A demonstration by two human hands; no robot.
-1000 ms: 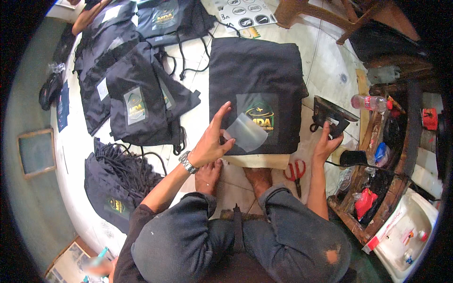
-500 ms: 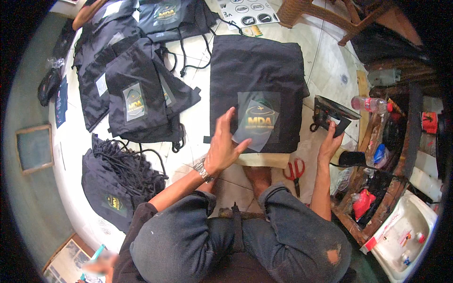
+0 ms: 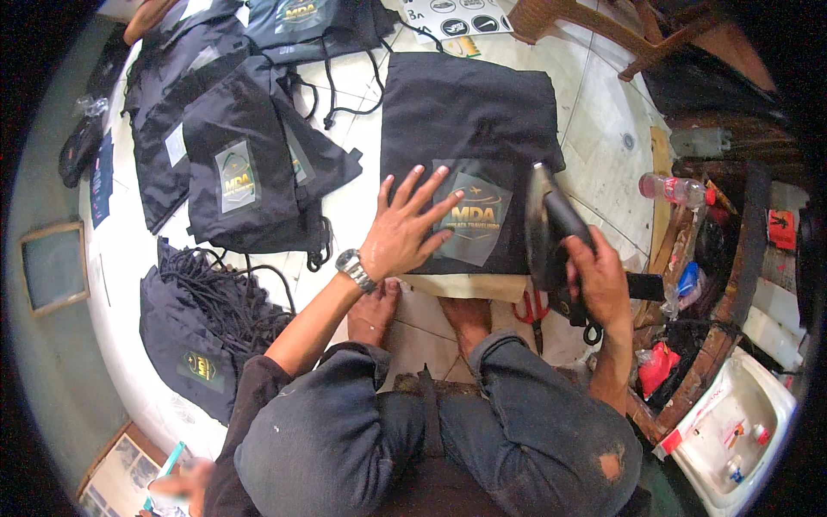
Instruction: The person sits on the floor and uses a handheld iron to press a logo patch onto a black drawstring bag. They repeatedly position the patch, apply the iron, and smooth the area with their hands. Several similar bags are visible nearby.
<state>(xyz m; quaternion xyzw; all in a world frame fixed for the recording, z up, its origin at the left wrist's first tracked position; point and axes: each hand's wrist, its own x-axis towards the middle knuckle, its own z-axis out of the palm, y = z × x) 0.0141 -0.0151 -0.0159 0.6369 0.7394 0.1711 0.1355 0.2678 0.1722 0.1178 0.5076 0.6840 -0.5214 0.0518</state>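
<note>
A black drawstring bag (image 3: 469,103) lies flat in front of me on a pale board (image 3: 474,286). Clear film (image 3: 495,246) covers the gold and green print on its lower part. My left hand (image 3: 403,226), with a metal watch at the wrist, rests on the bag with its fingers spread, the tips at the film's left edge. Gripped by its handle in my right hand (image 3: 603,280) is a black clothes iron (image 3: 541,228), tilted up on edge at the bag's right side. Motion blurs the iron, and I cannot tell whether it touches the cloth.
More printed black bags (image 3: 202,129) lie at the left, with a corded heap (image 3: 215,319) nearer me. Red-handled scissors (image 3: 536,314) lie below the iron. Rightward are a plastic bottle (image 3: 672,188), a wooden rack (image 3: 693,379) and a white basin (image 3: 732,439). Another person's arm (image 3: 145,19) shows top left.
The iron in my right hand has swung left from beside the bag to its right edge. My left hand has spread its fingers and lowered onto the bag by the film.
</note>
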